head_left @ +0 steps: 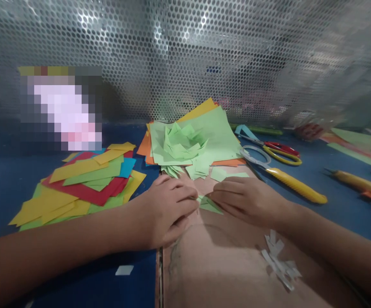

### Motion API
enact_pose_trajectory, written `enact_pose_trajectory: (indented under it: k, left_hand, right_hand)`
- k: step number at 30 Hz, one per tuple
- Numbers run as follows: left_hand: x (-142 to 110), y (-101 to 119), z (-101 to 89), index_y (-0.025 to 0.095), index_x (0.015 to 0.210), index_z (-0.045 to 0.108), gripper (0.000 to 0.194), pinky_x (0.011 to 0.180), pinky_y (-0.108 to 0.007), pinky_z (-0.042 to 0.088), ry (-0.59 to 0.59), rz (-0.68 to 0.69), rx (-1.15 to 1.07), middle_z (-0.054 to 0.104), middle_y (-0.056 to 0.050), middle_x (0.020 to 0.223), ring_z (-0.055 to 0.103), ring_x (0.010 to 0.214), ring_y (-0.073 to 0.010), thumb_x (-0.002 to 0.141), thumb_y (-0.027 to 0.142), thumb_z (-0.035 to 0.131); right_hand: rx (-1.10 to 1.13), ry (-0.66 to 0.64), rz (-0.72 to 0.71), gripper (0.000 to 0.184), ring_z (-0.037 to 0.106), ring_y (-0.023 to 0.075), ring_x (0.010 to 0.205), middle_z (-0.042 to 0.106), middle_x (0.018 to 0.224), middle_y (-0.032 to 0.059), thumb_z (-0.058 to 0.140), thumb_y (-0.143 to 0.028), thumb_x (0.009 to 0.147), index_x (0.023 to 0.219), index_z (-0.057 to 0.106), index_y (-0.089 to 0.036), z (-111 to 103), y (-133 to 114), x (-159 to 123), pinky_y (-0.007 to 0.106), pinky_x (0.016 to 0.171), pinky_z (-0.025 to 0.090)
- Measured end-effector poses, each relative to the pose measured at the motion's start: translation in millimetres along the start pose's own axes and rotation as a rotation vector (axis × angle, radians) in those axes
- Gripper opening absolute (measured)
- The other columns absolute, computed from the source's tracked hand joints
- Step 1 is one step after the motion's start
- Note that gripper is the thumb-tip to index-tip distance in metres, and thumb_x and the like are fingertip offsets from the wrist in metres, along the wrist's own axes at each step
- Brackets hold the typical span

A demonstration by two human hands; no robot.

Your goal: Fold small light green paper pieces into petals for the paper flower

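Note:
A small piece of light green paper point(210, 204) lies on the brown board point(201, 256) between my hands. My left hand point(171, 209) is closed, its fingertips pressed on the paper's left end. At the right end, the fingers of my right hand point(248, 199) are bunched together on the same paper. Just beyond them are cut and folded green paper pieces point(198, 169). Farther back, a ring of folded green paper point(185, 143) rests on a stack of green sheets point(219, 132), with orange and yellow sheets showing beneath.
Coloured paper pieces point(92, 184) pile up at left. Scissors point(280, 152) and a yellow-handled tool point(296, 184) lie at right, near another yellow-orange tool point(361, 184). White paper strips point(280, 263) sit by my right forearm. A perforated metallic sheet point(185, 55) stands behind.

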State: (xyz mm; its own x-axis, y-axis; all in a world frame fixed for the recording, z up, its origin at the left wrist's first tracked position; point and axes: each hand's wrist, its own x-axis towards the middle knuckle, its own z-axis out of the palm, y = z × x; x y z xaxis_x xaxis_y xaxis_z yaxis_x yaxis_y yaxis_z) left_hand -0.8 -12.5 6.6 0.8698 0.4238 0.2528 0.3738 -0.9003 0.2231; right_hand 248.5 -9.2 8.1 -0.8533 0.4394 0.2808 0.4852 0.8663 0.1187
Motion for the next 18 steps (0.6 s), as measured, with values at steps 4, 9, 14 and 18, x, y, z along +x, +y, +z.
enact_pose_trajectory:
  k: [4, 9, 14, 18]
  left_hand:
    - [0.1, -0.4, 0.1, 0.019, 0.109, 0.060, 0.028, 0.090, -0.041, 0.028, -0.015, -0.009, 0.001, 0.057, -0.007, 0.118, 0.046, 0.104, -0.0248, 0.088, 0.024, 0.041]
    - [0.5, -0.2, -0.1, 0.018, 0.107, 0.060, 0.027, 0.089, -0.041, 0.029, -0.017, -0.005, 0.001, 0.059, -0.008, 0.113, 0.047, 0.101, -0.0244, 0.089, 0.024, 0.041]
    - [-0.5, -0.4, 1.0, 0.018, 0.109, 0.059, 0.028, 0.088, -0.041, 0.030, -0.013, -0.002, -0.006, 0.059, -0.007, 0.113, 0.048, 0.100, -0.0239, 0.088, 0.022, 0.041]
    - [-0.9, -1.3, 1.9, 0.017, 0.109, 0.059, 0.027, 0.089, -0.041, 0.029, 0.013, 0.002, -0.011, 0.058, -0.007, 0.114, 0.046, 0.105, -0.0247, 0.088, 0.022, 0.042]
  right_hand:
    - [0.053, -0.047, 0.027, 0.034, 0.059, 0.0168, 0.073, 0.066, 0.092, 0.0091, 0.031, -0.014, 0.093, 0.109, 0.061, -0.015, 0.4, -5.9, 5.8, 0.030, 0.065, 0.049]
    - [0.115, -0.070, -0.007, 0.037, 0.056, 0.0172, 0.071, 0.064, 0.085, 0.0094, 0.029, -0.012, 0.091, 0.105, 0.063, -0.013, -3.8, -10.2, 12.5, 0.029, 0.063, 0.047]
    - [0.226, -0.095, 0.080, 0.035, 0.057, 0.0169, 0.078, 0.064, 0.091, 0.0089, 0.035, -0.010, 0.088, 0.107, 0.063, -0.017, -4.6, -7.8, 9.5, 0.029, 0.068, 0.047]
    - [0.273, -0.093, 0.091, 0.035, 0.057, 0.0161, 0.078, 0.063, 0.091, 0.0092, 0.036, -0.009, 0.087, 0.107, 0.063, -0.017, -5.5, -6.4, 7.1, 0.029, 0.069, 0.046]
